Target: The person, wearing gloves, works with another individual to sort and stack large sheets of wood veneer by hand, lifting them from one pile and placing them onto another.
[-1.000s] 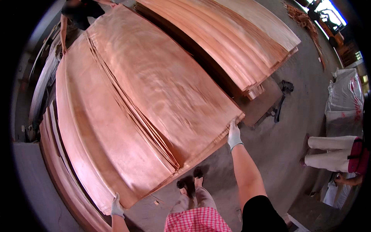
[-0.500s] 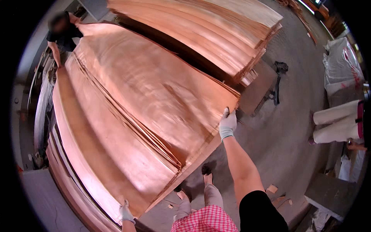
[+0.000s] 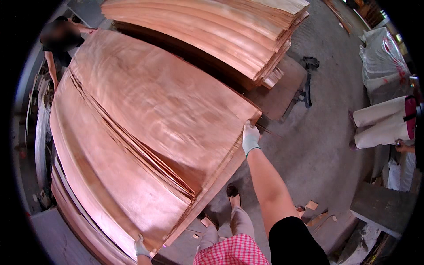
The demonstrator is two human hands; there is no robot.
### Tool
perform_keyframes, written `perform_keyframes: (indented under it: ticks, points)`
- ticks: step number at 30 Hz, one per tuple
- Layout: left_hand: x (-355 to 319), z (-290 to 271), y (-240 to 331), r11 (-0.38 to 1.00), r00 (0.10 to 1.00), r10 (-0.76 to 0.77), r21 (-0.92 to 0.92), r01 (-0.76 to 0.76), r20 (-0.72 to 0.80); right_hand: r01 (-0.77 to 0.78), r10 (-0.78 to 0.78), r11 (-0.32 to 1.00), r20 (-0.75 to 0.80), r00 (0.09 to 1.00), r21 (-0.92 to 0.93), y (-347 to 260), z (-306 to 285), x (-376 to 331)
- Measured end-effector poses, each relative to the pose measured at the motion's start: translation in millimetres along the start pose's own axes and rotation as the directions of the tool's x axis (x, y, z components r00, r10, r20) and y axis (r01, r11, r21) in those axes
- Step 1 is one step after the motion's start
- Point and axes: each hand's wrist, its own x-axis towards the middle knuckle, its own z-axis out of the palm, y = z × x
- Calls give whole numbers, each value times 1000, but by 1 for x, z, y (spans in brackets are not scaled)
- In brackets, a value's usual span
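Note:
A wide, thin sheet of pinkish-tan wood veneer point(image 3: 176, 106) lies across a broad stack, its surface rippled. In a pale glove, my right hand point(image 3: 251, 136) is closed on the near right corner of the veneer. My left hand point(image 3: 141, 248), gloved too, pinches the near left edge close to the bottom of the picture. Between the hands, a bundle of layered veneer edges point(image 3: 145, 159) runs lengthwise and fans out at the near end. At the far left a co-worker point(image 3: 62, 39) in dark clothes reaches both hands to the far end of the sheet.
A second tall veneer stack point(image 3: 212, 35) stands behind, across a dark gap. To the right are a plastic-wrapped bundle point(image 3: 384, 62), another person's light-trousered legs point(image 3: 382, 123) and a grey slab point(image 3: 386, 207). Wood scraps point(image 3: 312, 205) lie on the concrete floor near my feet.
The veneer lies flatter, and the darker band along its left side has narrowed. Both my hands keep their grip. The whole view has shifted, so the scene sits slightly farther left and up.

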Motion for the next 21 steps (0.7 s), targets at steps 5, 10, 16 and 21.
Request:
perform_keyframes:
  ticks: [5, 10, 16, 21]
  points:
    - [10, -13, -14, 997, 996, -79, -19, 78, -40, 8, -6, 997, -27, 1000, 76, 15, 13, 8]
    - [50, -26, -48, 965, 976, -218, -147, 217, 13, 6, -8, 996, 19, 1000, 87, 12, 13, 11]
    - [75, -24, -66, 994, 987, -51, -106, 35, -153, 227, -218, 931, -65, 974, 286, 3, -15, -42]
    - [61, -3, -54, 999, 972, 43, 27, -38, -230, 960, -826, -39, 550, 125, -276, -22, -12, -183]
